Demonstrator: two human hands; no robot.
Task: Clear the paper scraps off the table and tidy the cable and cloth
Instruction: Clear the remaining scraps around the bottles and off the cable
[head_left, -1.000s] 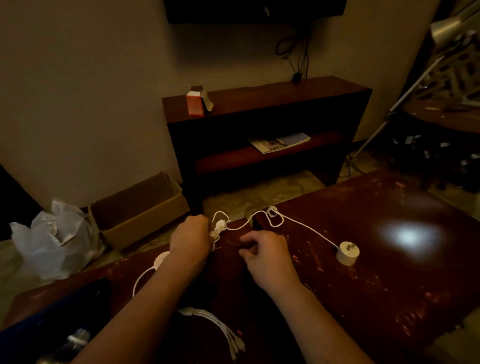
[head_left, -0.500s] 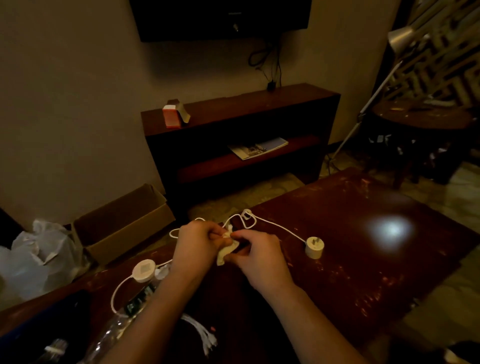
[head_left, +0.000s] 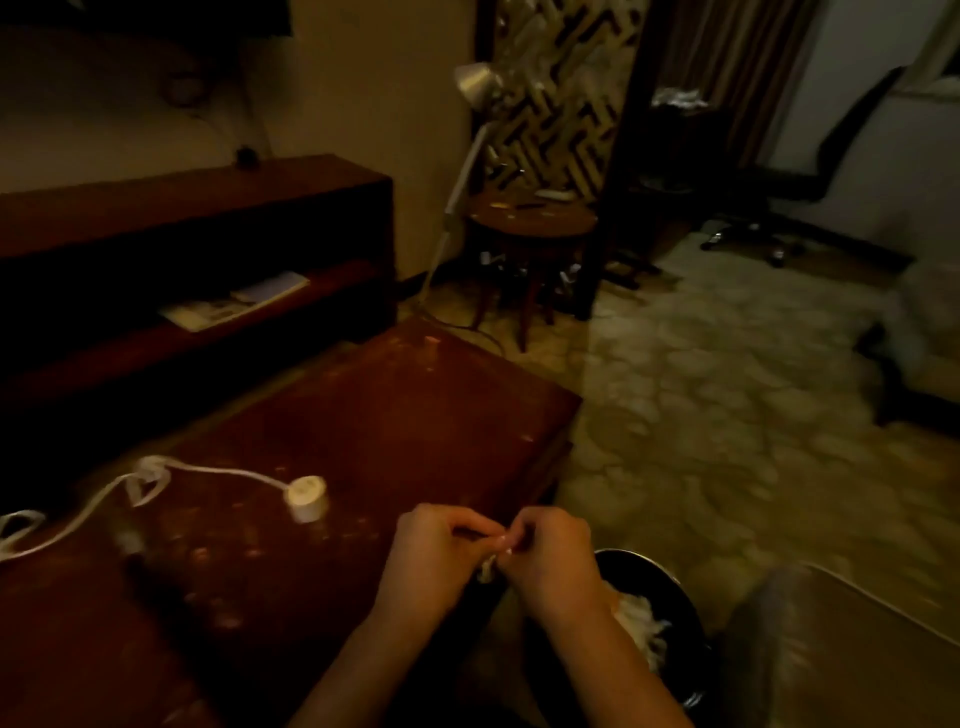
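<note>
My left hand (head_left: 434, 553) and my right hand (head_left: 550, 558) meet at the fingertips and pinch small pale paper scraps (head_left: 491, 564) between them. They hover past the right edge of the dark wooden table (head_left: 374, 431), above a black bin (head_left: 670, 597) that holds white crumpled paper (head_left: 641, 618). A white cable (head_left: 156, 480) with a loose knot lies on the table's left part and ends in a round white plug (head_left: 307, 496). No cloth shows.
A dark low shelf unit (head_left: 197, 228) with booklets stands behind the table. A floor lamp (head_left: 467, 171) and a small round stool (head_left: 530, 234) stand at the back. An office chair (head_left: 789, 208) is far right. A pale plastic object (head_left: 852, 639) sits beside the bin.
The view has swung right. Both hands carried the scraps from the middle of the table, near the cable, over to the bin at the table's right edge.
</note>
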